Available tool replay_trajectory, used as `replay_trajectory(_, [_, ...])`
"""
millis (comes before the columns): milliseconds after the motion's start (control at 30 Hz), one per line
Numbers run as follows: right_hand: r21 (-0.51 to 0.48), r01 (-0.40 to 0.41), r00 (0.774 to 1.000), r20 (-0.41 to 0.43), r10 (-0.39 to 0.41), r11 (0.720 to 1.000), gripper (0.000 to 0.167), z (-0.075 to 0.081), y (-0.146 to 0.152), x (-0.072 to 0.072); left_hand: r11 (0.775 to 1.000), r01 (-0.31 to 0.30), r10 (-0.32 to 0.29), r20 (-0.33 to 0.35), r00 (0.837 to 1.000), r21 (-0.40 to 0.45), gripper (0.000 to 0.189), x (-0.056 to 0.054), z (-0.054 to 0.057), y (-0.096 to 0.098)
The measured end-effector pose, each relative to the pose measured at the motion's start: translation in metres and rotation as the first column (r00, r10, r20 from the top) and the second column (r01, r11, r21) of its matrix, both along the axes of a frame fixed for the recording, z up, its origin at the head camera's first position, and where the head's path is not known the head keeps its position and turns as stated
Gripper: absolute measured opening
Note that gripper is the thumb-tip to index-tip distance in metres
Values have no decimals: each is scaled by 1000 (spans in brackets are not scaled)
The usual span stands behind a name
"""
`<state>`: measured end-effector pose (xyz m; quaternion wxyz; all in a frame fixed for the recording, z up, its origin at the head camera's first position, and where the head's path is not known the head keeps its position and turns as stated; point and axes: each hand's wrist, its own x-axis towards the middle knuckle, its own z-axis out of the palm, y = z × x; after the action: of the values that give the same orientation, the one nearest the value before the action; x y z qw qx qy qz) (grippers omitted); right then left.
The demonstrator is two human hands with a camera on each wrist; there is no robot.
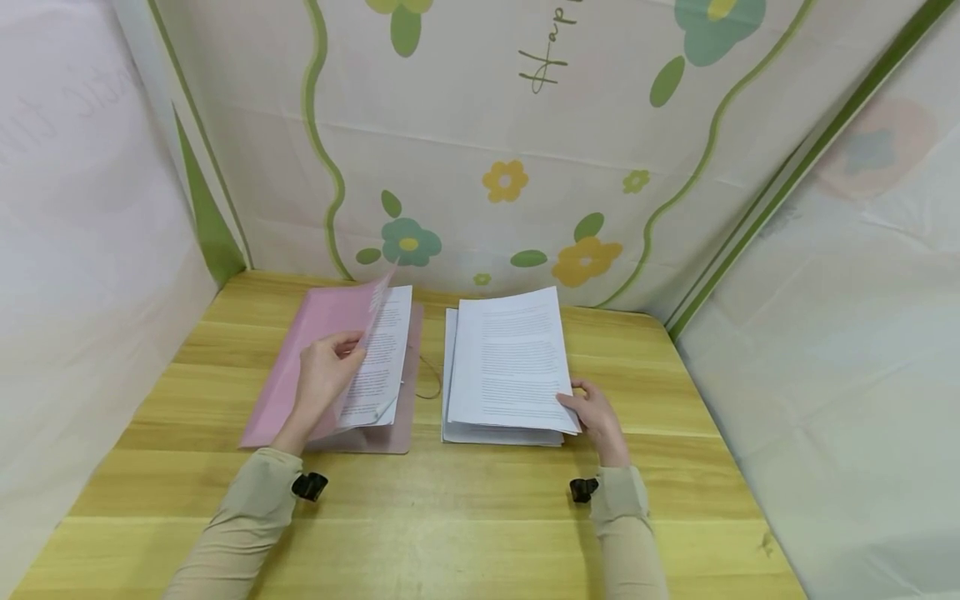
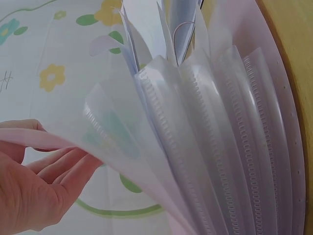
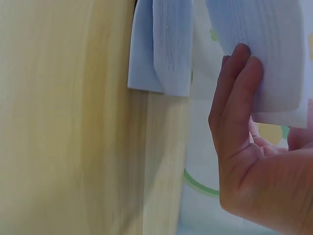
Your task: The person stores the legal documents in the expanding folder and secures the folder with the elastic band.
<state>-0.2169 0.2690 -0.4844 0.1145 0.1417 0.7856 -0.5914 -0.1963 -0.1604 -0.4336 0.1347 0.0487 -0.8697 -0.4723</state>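
Observation:
On the left of the table lies a pink document folder (image 1: 393,442), its cover (image 1: 330,308) lifted part way. My left hand (image 1: 322,375) pinches the free edge of that cover between thumb and fingers. Clear plastic pockets (image 2: 215,127) fan out inside in the left wrist view, with paper edges above them. A printed page (image 1: 382,350) shows beneath the cover, its lower corner curled up. To the right, my right hand (image 1: 598,421) grips printed sheets (image 1: 517,350) by their lower right corner, raised above a stack of papers (image 1: 495,435) on the table.
A thin elastic cord (image 1: 437,393) loops out from the folder's right side onto the wooden table (image 1: 480,517). Flower-printed fabric (image 1: 450,133) hangs behind the table, with pale fabric walls on both sides. Each wrist carries a small black camera (image 1: 310,486).

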Motion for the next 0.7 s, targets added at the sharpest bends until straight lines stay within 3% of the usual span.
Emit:
replay_trajectory(333, [-5, -24, 1000, 3, 24, 1000, 48, 5, -12, -1, 1000, -11, 11, 5, 1000, 1, 36, 0, 3, -3])
replay_trajectory(567, [-78, -55, 998, 7, 55, 995, 47, 4, -20, -6, 1000, -20, 20, 2, 1000, -6, 35, -1, 2, -4])
replay_trajectory(700, [-54, -68, 998, 0, 68, 996, 45, 4, -26, -6, 1000, -16, 16, -2, 1000, 6, 35, 0, 2, -4])
